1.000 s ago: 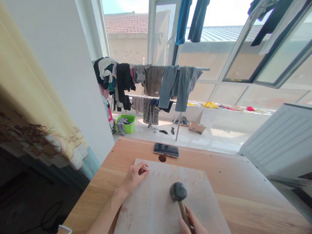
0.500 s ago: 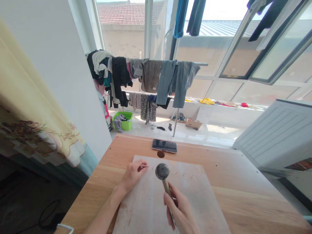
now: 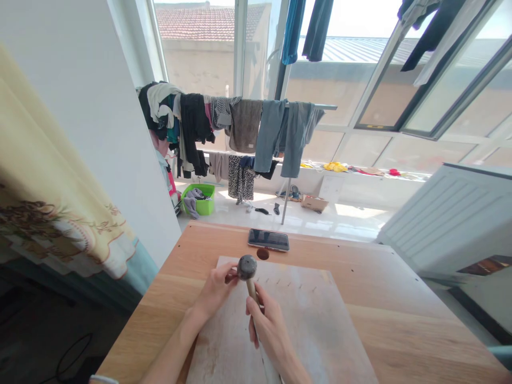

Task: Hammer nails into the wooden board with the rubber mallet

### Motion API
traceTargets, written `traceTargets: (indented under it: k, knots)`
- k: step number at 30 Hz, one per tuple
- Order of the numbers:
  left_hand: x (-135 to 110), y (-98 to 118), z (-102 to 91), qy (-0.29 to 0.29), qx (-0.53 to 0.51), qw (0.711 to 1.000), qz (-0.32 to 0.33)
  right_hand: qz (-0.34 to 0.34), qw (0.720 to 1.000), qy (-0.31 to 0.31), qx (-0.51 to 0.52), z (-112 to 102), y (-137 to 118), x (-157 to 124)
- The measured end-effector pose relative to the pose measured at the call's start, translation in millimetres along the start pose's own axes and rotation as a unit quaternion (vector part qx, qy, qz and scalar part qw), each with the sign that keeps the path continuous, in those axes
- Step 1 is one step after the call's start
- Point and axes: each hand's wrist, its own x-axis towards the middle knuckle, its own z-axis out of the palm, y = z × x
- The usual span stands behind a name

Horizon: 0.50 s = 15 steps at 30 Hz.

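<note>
My right hand (image 3: 266, 314) is wrapped round the pale handle of a hammer (image 3: 247, 268) with a dark round head. At the far left part of a whitish wooden board (image 3: 296, 330), my left hand (image 3: 219, 285) is closed in a pinch. The hammer head overlaps its fingertips in the head view, hiding what they hold; whether it touches them I cannot tell. Several thin nails (image 3: 288, 284) stick up in a row from the board, to the right of the hammer head.
The board lies on a wooden table (image 3: 400, 320). Beyond it are a phone (image 3: 268, 240) and a round hole (image 3: 263, 254) in the tabletop. Past the table stand a laundry rack (image 3: 286, 202) with clothes and a green basket (image 3: 206, 205). A curtain (image 3: 80, 202) hangs at left.
My right hand has moved left with the hammer, bringing its head from the board's middle to beside my left fingertips. My left hand stays pinched in nearly the same place.
</note>
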Motion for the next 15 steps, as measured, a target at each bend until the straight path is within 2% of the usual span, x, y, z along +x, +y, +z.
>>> traceTargets:
  k: [5,9,12,15]
  knots:
    - [0,2,-0.9,0.005,0.016,1.0,0.008,-0.015,1.0,0.013,-0.002,1,0,-2]
    - [0,0,-1.2,0.009,0.048,0.999,0.014,0.003,1.0,-0.016,0.011,2,-3,-3]
    - [0,-5,-0.2,0.002,0.039,0.999,0.026,0.014,0.996,-0.017,0.091,-3,3,-15]
    - [-1,-12,1.5,0.013,0.056,0.998,0.021,0.025,0.983,0.022,0.178,-22,18,-41]
